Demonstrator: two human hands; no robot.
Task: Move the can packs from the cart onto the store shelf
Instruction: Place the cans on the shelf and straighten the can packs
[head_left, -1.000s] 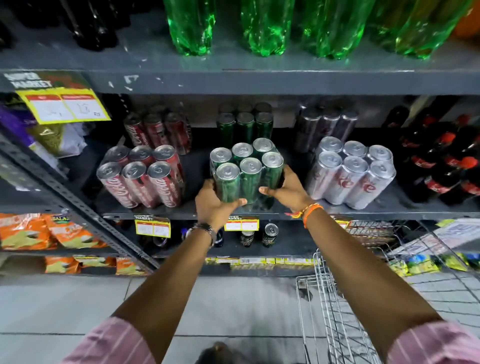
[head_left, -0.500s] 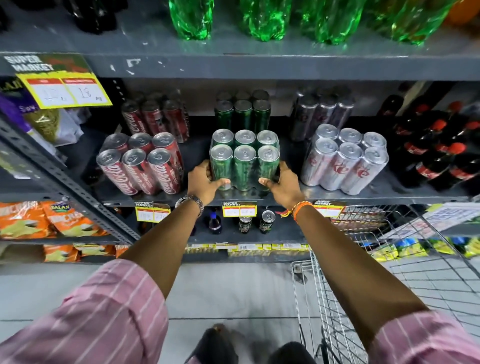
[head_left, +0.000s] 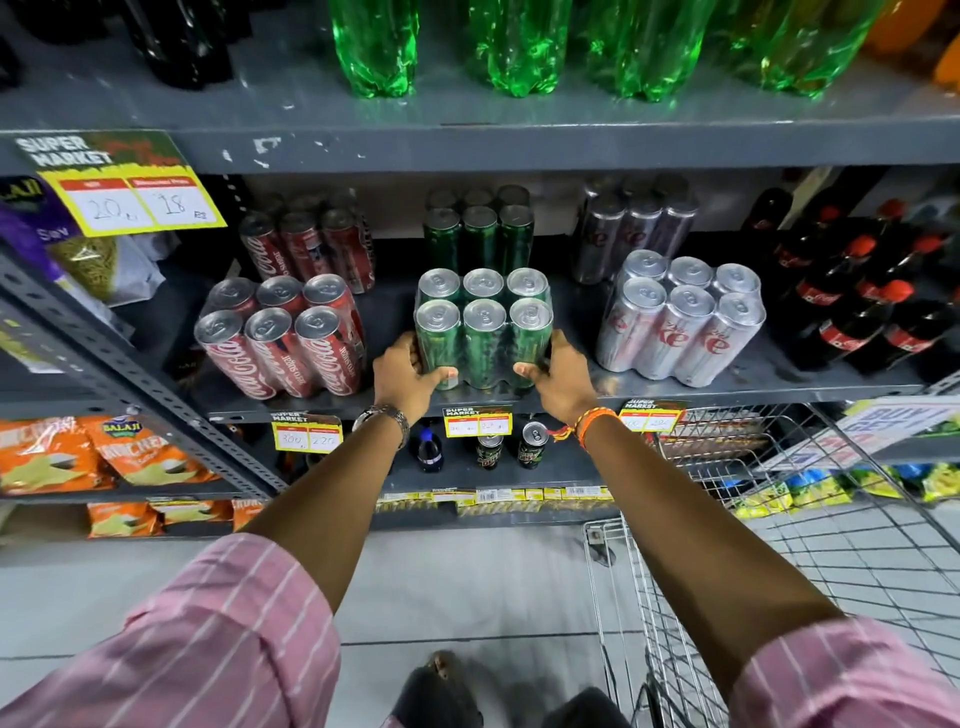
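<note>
A shrink-wrapped pack of green cans (head_left: 483, 327) stands at the front of the grey store shelf (head_left: 613, 387). My left hand (head_left: 408, 371) grips its left side and my right hand (head_left: 561, 376) grips its right side, thumbs across the front. Behind it stands a second green can pack (head_left: 478, 236). A red cola can pack (head_left: 283, 345) sits to the left and a silver can pack (head_left: 680, 322) to the right. The wire cart (head_left: 810, 545) is at the lower right; its inside shows no packs.
The upper shelf (head_left: 467, 140) carries green bottles (head_left: 519, 47) close above the cans. Dark cola bottles (head_left: 862, 312) fill the shelf's right end. A slanted grey upright (head_left: 130, 384) and snack bags (head_left: 93, 452) are at the left. Single cans (head_left: 532, 444) stand on the lower shelf.
Both hands have pushed the green pack from the air at the shelf edge down and back onto the shelf, where it now stands flat between the red and silver packs.
</note>
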